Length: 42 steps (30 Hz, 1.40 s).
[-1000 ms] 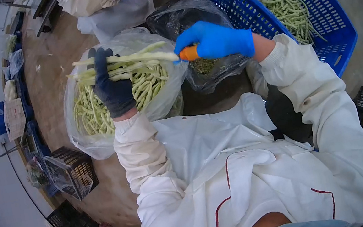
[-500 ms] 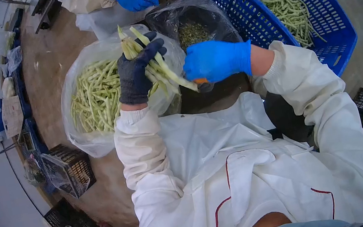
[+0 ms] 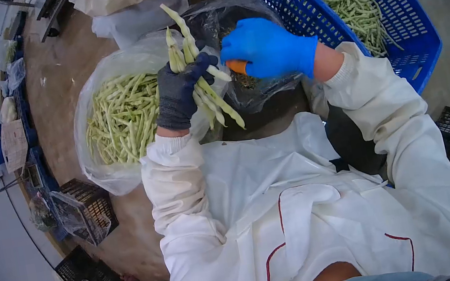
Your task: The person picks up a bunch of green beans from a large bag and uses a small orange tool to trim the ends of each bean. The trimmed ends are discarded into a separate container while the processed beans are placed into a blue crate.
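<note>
Since half a second back the bundle of pale green beans has swung more upright, and the right hand in a blue rubber glove has lifted, closed round an orange-handled knife. The left hand in a dark knit glove grips the bundle over the right edge of the big clear plastic bag. Looks about midway to me: that bag's well filled, but the blue plastic crate well right of it holds plenty more
</note>
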{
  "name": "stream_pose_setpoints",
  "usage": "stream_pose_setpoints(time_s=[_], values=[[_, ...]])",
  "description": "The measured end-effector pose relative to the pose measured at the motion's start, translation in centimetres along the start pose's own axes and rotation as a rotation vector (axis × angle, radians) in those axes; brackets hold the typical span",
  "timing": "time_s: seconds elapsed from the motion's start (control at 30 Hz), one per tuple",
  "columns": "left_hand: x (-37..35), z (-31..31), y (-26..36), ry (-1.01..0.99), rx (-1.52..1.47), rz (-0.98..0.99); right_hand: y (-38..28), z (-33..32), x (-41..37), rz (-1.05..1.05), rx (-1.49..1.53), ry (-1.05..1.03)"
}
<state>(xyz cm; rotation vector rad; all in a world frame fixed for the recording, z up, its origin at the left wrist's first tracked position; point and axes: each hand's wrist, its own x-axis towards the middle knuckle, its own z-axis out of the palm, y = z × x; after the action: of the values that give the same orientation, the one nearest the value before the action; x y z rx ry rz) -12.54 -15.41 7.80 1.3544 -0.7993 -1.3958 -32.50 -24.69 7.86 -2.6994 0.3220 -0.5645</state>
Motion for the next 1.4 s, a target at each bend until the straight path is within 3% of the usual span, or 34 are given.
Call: stream_pose_setpoints(time_s=[0.2,0.3,0.37,0.43,0.5,0.57,0.67,0.77,0.83,0.9,1.0,1.1,1.2,1.3,1.33,1.4], values=[[-1.0,1.4,-0.3,-0.156,0.018,-0.055,1.7,-1.2,0.3,0.128,-0.218,0.053],[-1.8,1.9,0.7,-0.189,-0.029,-0.112,5.6,-2.7,-0.5,0.335,-0.303,0.329],[-2.3,1.7,0.8,-0.243,-0.004,-0.12,8.7,-5.2,-1.3,0.609,-0.389,0.443],[-2.6,1.5,0.9,-0.275,0.027,-0.127,11.3,-8.5,-3.4,0.636,-0.321,0.598],[-2.8,0.9,0.8,-0.282,0.063,-0.138,19.6,-9.4,-7.9,0.636,-0.913,0.86],[-3.1,0.2,1.0,-0.257,0.063,-0.202,13.3,-15.1,-6.9,1.126,-0.343,0.87],[-2.8,-0.3,0.5,-0.19,0.062,-0.152,15.0,-15.1,-9.3,0.814,-0.12,0.89],[-2.3,-0.5,0.1,-0.232,0.003,-0.198,14.0,-12.4,-7.1,0.66,0.043,0.068],[-2.1,-0.1,-0.1,-0.256,-0.05,-0.196,9.6,-9.3,-5.4,0.747,0.158,-0.228],[-2.1,0.5,0.0,-0.285,-0.082,-0.168,8.4,-7.1,-4.0,0.714,-0.082,-0.309],[-2.0,1.7,0.0,-0.278,-0.145,-0.155,8.2,-6.0,-2.6,0.668,0.058,-0.114],[-2.0,2.6,0.6,-0.325,-0.124,-0.158,6.6,-3.6,-0.8,0.779,0.669,0.083],[-1.8,3.4,0.8,-0.339,-0.123,-0.157,3.8,-3.0,0.9,0.828,1.022,0.104],[-0.8,3.2,0.5,-0.198,-0.214,-0.102,6.3,-5.1,0.7,0.71,0.961,0.409],[-0.3,2.8,0.2,-0.149,-0.264,-0.083,8.1,-6.4,-0.1,0.513,0.571,0.531],[0.2,1.2,0.1,-0.156,-0.284,-0.081,13.7,-10.2,-2.9,0.684,0.501,0.781]])
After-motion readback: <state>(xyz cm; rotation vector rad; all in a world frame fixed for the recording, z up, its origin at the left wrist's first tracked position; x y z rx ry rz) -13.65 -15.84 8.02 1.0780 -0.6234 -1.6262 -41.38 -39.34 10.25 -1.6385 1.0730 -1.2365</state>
